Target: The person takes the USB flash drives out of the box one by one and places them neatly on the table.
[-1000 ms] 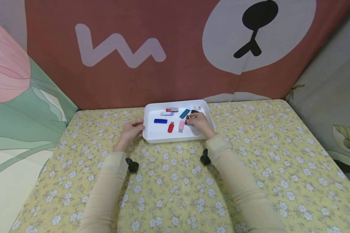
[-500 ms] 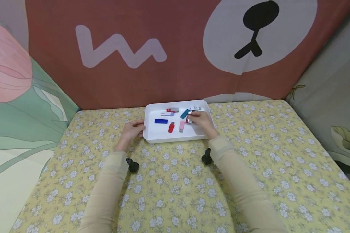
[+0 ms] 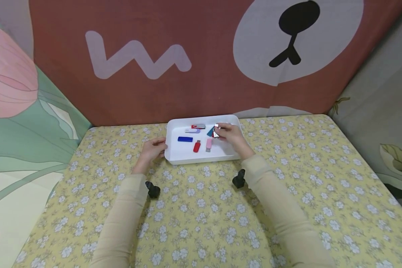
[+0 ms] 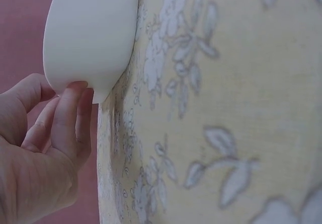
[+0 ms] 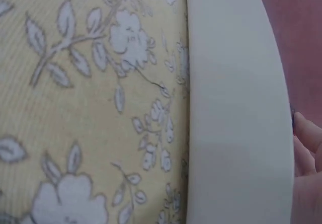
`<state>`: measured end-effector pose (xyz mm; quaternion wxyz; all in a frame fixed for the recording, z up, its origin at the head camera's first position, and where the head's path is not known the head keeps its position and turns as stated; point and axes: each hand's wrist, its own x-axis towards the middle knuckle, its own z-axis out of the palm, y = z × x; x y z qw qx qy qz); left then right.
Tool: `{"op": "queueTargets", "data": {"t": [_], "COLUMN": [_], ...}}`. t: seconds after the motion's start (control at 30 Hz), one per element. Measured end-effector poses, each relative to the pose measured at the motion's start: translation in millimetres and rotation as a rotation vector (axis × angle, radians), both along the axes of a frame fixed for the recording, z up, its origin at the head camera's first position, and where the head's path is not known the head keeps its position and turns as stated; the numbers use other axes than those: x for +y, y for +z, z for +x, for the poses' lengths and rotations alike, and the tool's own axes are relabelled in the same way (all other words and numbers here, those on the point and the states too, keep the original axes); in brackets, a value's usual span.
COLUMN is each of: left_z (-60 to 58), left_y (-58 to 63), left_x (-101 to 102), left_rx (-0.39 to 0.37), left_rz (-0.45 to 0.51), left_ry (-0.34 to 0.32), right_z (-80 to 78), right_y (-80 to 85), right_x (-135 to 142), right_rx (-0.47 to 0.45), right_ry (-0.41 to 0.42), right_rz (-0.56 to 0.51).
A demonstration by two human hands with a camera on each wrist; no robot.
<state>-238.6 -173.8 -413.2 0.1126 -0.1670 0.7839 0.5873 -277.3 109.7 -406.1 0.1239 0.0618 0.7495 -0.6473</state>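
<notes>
My right hand (image 3: 233, 136) pinches a silver-and-dark-red swivel USB flash drive (image 3: 216, 131) above the right half of a white plastic tray (image 3: 179, 153). Just beneath it lies a teal flash drive (image 3: 209, 132), partly covered. At the tray's left end, my left hand (image 3: 152, 149) grips the edge; in the left wrist view its thumb and fingers meet the white end wall (image 4: 90, 38). Only a few fingertips (image 5: 307, 131) of the right hand show past the tray wall in the right wrist view.
Inside the tray lie a blue flash drive (image 3: 185, 139), a red one (image 3: 197, 146), a pink one (image 3: 209, 144), a lavender one (image 3: 192, 131) and a red-and-silver one (image 3: 198, 127). A yellow floral cloth (image 3: 201, 208) covers the table. Behind stands a red-brown printed backdrop (image 3: 137, 96).
My right hand has lifted the silver-and-red flash drive and moved slightly up and away, over the teal one. The white flash drive is now hidden behind it. My left hand stays put.
</notes>
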Motion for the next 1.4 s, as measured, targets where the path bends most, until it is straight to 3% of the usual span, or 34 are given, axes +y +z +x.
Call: {"op": "queueTargets", "data": {"t": [0.27, 0.83, 1.17, 1.4], "left_z": [0.0, 2.0, 3.5, 4.5], "left_y": [0.2, -2.4, 0.2, 0.5], "left_x": [1.1, -10.1, -17.0, -19.6], "left_rx": [0.001, 0.008, 0.004, -0.010], "left_rz": [0.003, 0.003, -0.016, -0.031], "left_ry": [0.018, 0.004, -0.013, -0.027], "right_z": [2.9, -2.6, -4.2, -2.3], "right_y": [6.1, 19.5, 14.2, 1.3], "right_x": [6.1, 39.5, 69.0, 88.7], "right_rx": [0.016, -0.047, -0.033, 0.013], "right_ry": [0.059, 0.002, -0.022, -0.027], "right_rz": [-0.066, -0.103, -0.157, -0.105]}}
